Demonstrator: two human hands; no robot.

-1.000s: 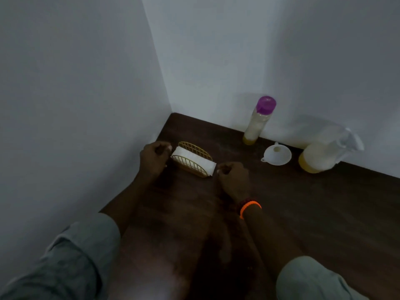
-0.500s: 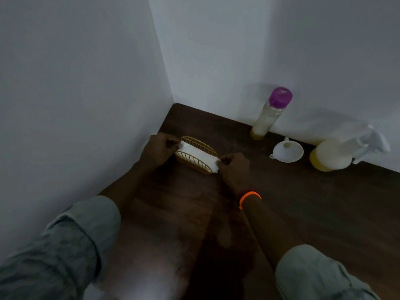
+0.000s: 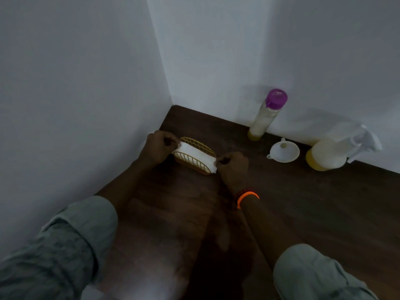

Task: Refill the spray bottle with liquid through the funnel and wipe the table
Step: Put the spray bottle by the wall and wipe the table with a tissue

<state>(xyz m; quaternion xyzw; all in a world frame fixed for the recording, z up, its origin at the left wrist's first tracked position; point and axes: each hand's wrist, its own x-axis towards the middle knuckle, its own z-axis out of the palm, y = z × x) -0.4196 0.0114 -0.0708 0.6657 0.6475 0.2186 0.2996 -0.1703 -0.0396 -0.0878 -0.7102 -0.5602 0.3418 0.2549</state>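
A yellow wire napkin holder stands near the table's back left corner with white napkins in it. My left hand pinches the left end of the napkins, and my right hand pinches their right end. A white funnel lies on the table to the right. Further right stands the spray bottle, white-headed, with yellow liquid at its bottom. A tall bottle with a purple cap stands against the back wall.
The dark wooden table fits into a corner between two white walls. An orange band circles my right wrist. Grey sleeves cover both upper forearms.
The view has shifted, so the bottles and funnel sit further right in the frame. Both hands stay pinched on the two ends of the napkins in the holder.
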